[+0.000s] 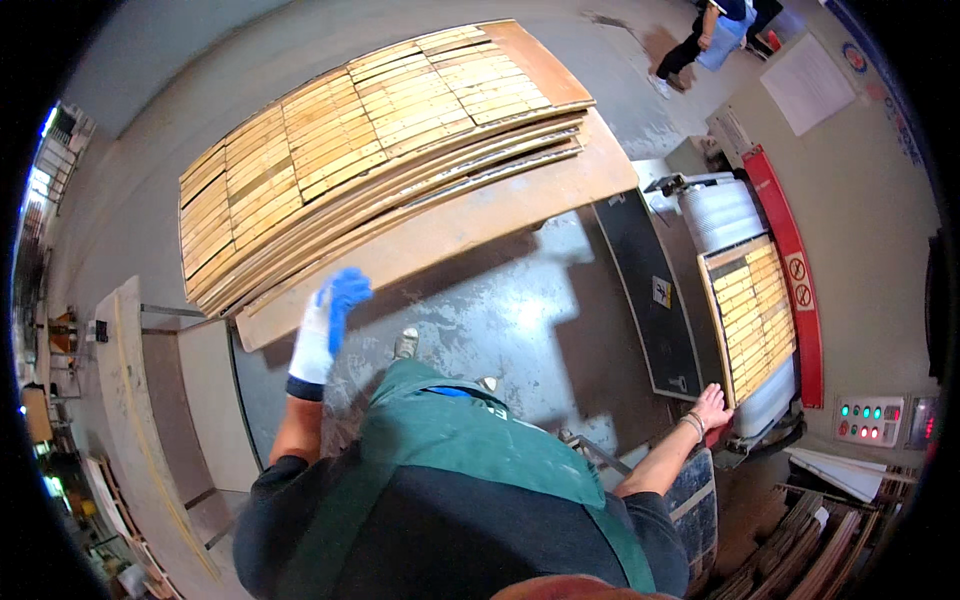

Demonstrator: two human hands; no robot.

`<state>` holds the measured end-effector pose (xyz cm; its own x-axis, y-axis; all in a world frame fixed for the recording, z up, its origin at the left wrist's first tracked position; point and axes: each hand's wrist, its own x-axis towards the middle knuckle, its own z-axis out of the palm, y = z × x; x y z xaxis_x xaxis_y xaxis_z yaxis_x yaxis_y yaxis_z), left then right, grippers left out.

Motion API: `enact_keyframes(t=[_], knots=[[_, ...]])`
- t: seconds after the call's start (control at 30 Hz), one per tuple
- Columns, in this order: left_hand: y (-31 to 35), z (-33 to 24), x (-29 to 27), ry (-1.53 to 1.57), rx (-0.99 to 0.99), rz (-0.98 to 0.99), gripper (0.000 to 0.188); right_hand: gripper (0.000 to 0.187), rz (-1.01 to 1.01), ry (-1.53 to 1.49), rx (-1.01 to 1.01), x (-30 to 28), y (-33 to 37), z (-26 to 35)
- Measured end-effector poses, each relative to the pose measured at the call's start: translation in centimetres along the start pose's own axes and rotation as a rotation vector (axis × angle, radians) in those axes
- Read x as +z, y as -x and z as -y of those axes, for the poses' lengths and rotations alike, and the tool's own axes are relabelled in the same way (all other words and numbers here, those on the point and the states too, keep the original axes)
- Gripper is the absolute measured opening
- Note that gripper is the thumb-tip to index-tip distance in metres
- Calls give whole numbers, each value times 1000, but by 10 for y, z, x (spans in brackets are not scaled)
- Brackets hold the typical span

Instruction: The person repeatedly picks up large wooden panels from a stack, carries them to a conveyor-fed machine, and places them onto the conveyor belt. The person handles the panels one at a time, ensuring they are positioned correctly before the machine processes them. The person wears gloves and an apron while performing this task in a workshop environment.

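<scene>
A slatted wooden panel (755,315) lies on the white rollers (722,218) of a machine on the right. At its near left corner is my bare right hand (712,408), its fingers closed about the edge. My left hand (340,300), in a white and blue glove, is raised beside the near edge of a tan base board (440,240). Its fingers are partly curled and apart from the thumb, with nothing seen in them. On that base board rests a stack of slatted wooden panels (370,120), the top one showing rows of light slats.
A red guard bar (785,270) runs along the machine, with a black panel (650,290) on its near side. A control box (868,421) with lit buttons sits at right, above wood strips (810,550). Another person (705,45) is at the far right. A pale cart (150,430) stands left.
</scene>
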<state>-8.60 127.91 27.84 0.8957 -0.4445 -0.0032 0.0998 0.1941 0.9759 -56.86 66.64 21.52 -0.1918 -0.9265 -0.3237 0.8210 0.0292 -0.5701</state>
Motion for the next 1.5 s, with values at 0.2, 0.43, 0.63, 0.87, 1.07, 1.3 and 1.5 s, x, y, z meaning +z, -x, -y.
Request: enact_keyframes(t=[0.2, 0.43, 0.63, 0.87, 1.07, 1.3, 1.5], knots=[[-63, -95, -109, -312, 295, -346, 47, 48, 228, 270, 539, 91, 47, -220], [-148, -125, -324, -1154, 227, -965, 44, 42, 746, 651, 738, 307, 131, -426], [-201, -117, -470, -976, -202, -973, 55, 53, 714, 1133, 351, 411, 208, -509], [-291, -104, -524, -1070, -151, -780, 62, 36, 574, 1349, 172, 423, 221, -530], [-323, -112, -526, -607, -84, -667, 58, 38, 502, 1451, 45, 424, 203, -530], [-314, -125, -513, -533, -169, -660, 52, 33, 532, 1153, 266, 403, 184, -534], [-342, -156, -473, -367, -411, -812, 60, 46, 436, 566, 397, 386, 258, -550]])
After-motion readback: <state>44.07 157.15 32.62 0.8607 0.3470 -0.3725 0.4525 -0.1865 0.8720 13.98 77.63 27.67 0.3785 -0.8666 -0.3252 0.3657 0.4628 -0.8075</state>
